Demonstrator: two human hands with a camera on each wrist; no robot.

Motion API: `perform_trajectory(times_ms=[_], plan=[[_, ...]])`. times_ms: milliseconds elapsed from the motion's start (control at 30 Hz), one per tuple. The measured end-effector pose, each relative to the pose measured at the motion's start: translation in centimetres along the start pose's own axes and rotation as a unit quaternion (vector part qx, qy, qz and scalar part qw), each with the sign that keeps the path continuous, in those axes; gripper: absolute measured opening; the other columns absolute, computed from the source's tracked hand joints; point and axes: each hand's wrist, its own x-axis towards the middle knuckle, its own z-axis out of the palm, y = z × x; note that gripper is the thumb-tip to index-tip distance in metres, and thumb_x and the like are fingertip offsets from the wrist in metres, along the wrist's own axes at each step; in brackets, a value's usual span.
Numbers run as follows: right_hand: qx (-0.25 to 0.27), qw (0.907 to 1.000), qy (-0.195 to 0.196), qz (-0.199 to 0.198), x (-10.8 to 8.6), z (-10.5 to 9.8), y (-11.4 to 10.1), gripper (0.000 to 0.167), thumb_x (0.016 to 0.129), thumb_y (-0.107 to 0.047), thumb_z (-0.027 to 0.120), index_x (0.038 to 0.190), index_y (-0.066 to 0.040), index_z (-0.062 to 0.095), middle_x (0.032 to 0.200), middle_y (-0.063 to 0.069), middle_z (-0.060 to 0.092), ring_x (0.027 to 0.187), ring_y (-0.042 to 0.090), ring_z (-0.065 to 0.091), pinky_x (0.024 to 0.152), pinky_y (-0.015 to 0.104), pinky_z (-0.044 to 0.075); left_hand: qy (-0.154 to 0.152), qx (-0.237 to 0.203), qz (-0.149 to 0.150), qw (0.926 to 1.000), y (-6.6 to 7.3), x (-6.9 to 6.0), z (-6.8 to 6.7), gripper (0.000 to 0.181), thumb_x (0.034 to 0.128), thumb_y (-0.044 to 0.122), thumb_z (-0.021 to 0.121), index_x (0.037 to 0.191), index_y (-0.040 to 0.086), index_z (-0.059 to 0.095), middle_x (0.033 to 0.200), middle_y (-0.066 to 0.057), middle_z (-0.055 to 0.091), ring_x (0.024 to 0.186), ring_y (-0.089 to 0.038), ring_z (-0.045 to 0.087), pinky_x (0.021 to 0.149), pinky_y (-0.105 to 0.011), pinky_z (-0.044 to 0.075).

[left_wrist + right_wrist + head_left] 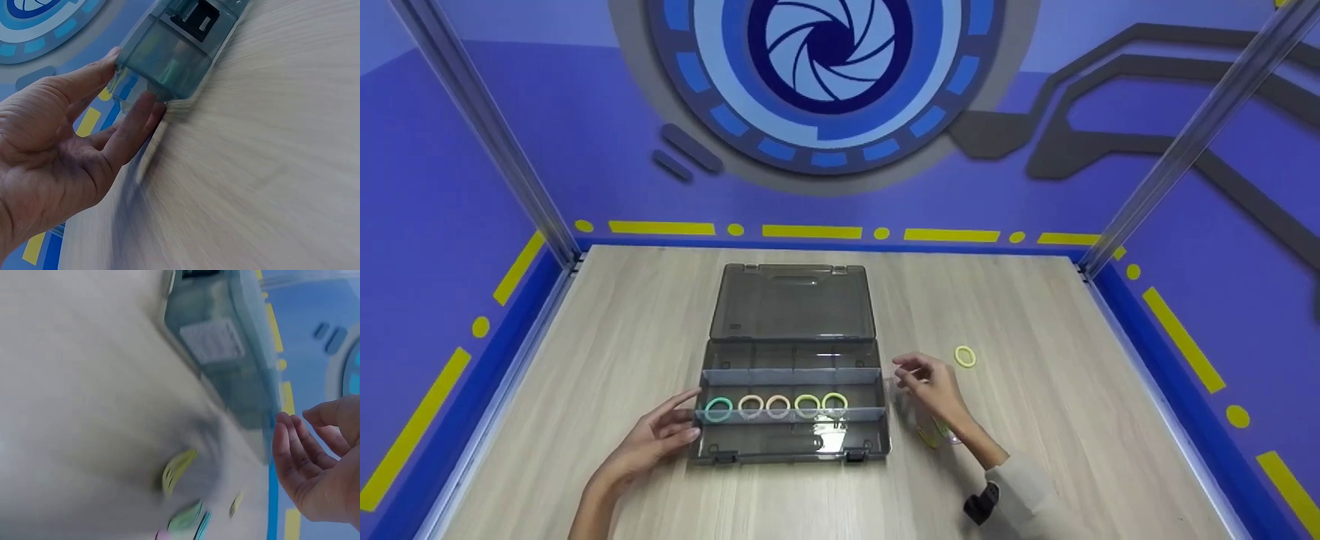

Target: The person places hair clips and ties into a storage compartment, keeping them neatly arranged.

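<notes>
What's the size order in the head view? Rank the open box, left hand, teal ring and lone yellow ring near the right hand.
1. Open box
2. Left hand
3. Teal ring and lone yellow ring: teal looks slightly wider but seems nearer, so unsure.

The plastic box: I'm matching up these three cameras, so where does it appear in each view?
Head: the plastic box lies open, below and slightly left of centre.
Left wrist: top middle, cut off by the upper edge.
Right wrist: upper middle, reaching right of centre, also cut off by the top edge.
Shared landmark: the yellow wall stripes.
</notes>
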Motion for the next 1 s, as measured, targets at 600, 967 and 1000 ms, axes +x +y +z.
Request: perform_trajectory(times_ms=[600, 967, 1000], plan=[[-0.071, 0.9886, 0.081, 0.104, 0.2, -7.1, 5.3, 0.017, 0.096, 0.0, 0.065, 0.111, 0.005, 0.072, 0.096, 0.02, 0.074, 0.078, 0.02, 0.068, 0.061, 0.017, 0.052, -0.001, -0.011, 0.005, 0.9999, 0.0, 0.2, -0.2, 0.075, 0.0974, 0.023, 0.071, 0.161, 0.016, 0.032, 0.147, -0.023, 0.046, 0.124, -0.021, 0.057, 0.102, -0.037, 0.054], [-0.089, 0.9825, 0.099, 0.13, 0.5, -9.1, 7.3, 0.022, 0.097, 0.0, 0.061, 0.117, 0.007, 0.069, 0.096, 0.025, 0.073, 0.073, 0.021, 0.07, 0.057, 0.018, 0.053, -0.003, -0.008, -0.001, 1.0, -0.2, 0.2, -0.2, 0.075, 0.0971, 0.024, 0.072, 0.161, 0.016, 0.032, 0.146, -0.023, 0.046, 0.122, -0.021, 0.058, 0.1, -0.034, 0.054], [-0.093, 0.982, 0.099, 0.131, 0.6, -9.2, 7.3, 0.023, 0.097, 0.0, 0.061, 0.118, 0.007, 0.069, 0.097, 0.025, 0.073, 0.073, 0.022, 0.07, 0.057, 0.019, 0.054, -0.002, -0.009, -0.002, 1.0, -0.2, 0.2, -0.2, 0.075, 0.097, 0.024, 0.072, 0.161, 0.016, 0.033, 0.146, -0.023, 0.047, 0.121, -0.02, 0.058, 0.099, -0.033, 0.054]])
